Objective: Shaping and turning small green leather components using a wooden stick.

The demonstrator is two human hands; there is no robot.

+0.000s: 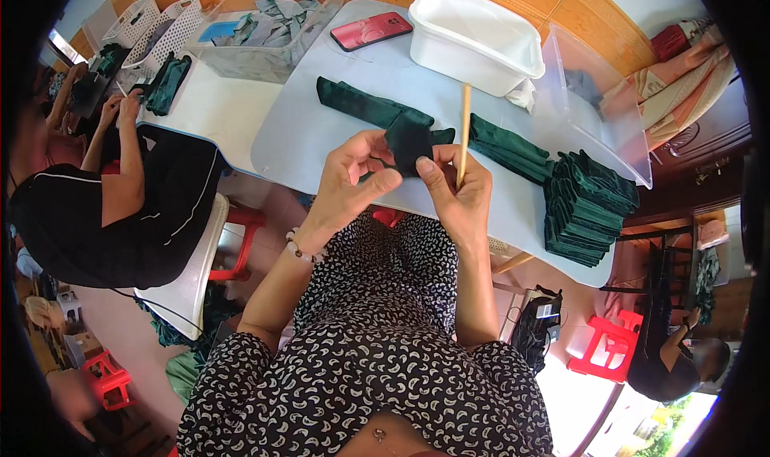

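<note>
Fingers of the left hand (353, 176) pinch the near edge of a small dark green cloth piece (407, 143), held up above the pale blue bench (321, 112). Just right of them, the right hand (453, 186) grips the same piece with its thumb and clamps an upright wooden stick (464, 132). Farther right of both hands, a stack of folded green cloth (589, 208) rests on the bench, beyond a white tub (473, 36).

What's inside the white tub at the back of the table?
Nothing can be seen inside the white tub: only its rim and near wall show, and the interior is hidden. A red phone lies beside it.
</note>
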